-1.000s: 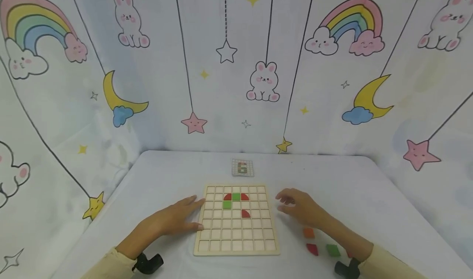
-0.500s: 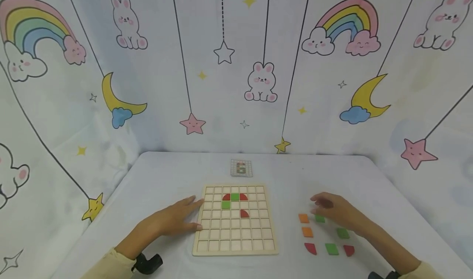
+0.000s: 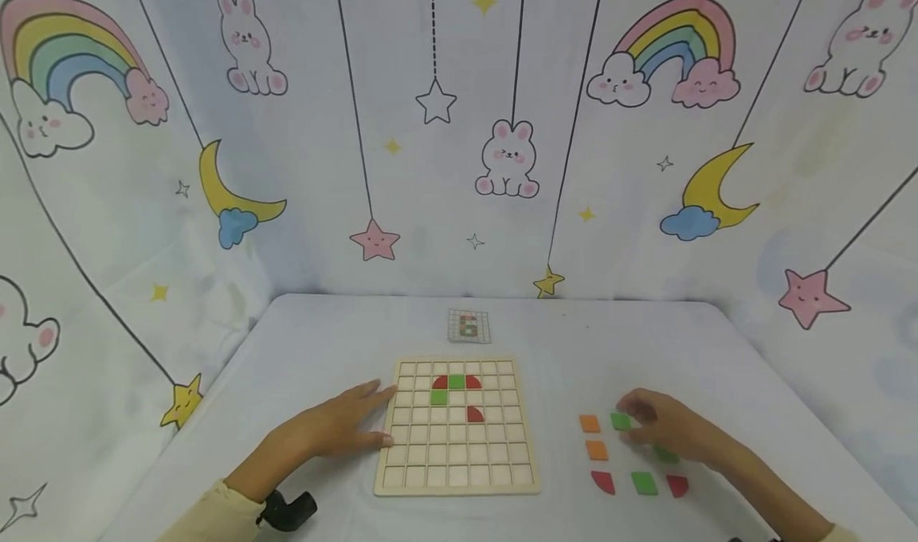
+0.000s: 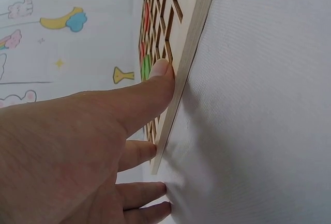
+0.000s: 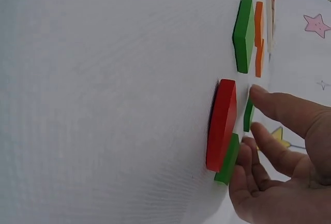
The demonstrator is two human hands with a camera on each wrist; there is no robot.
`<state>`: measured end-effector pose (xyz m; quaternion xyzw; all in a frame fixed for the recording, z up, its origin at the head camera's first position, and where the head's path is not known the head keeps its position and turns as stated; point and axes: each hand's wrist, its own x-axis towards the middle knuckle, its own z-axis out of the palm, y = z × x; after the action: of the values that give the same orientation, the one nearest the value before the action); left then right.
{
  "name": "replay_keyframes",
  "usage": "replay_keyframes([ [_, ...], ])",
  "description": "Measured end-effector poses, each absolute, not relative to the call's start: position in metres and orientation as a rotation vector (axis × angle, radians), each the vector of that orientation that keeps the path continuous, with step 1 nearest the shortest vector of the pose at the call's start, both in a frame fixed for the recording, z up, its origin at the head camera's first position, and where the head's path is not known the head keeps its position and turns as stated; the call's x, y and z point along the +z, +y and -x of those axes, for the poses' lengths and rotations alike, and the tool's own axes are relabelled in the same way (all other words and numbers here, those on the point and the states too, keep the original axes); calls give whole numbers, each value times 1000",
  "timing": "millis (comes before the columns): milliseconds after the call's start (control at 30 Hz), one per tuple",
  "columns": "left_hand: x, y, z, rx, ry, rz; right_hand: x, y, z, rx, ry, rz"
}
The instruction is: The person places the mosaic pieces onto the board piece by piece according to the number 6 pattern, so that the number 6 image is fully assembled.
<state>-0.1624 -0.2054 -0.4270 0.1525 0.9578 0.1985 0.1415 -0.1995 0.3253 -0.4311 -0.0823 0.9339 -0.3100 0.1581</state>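
My left hand rests along the left edge of a wooden grid board, its thumb on the rim in the left wrist view. Set in the board are red quarter-round tiles and green square tiles. On the right side of the table, my right hand reaches over the loose tiles, nothing held. Its thumb and forefinger stand apart at a green square tile, which shows between them in the right wrist view. Another green tile is partly hidden under that hand.
Two orange squares, a green square and red quarter-rounds lie in rows right of the board. Behind the board lies a small card with a gridded coloured figure. A printed cloth backdrop stands behind the table.
My right hand has moved from beside the board rightward and toward me, over the loose tiles, uncovering several of them. My left hand and the board stay in place.
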Motion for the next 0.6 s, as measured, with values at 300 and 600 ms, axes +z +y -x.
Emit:
replay_keyframes([
  [300, -426, -206, 161, 579, 2765, -444, -433, 325, 197, -876, 2700, 282],
  [600, -426, -206, 163, 570, 2760, -453, -434, 325, 198, -831, 2761, 340],
])
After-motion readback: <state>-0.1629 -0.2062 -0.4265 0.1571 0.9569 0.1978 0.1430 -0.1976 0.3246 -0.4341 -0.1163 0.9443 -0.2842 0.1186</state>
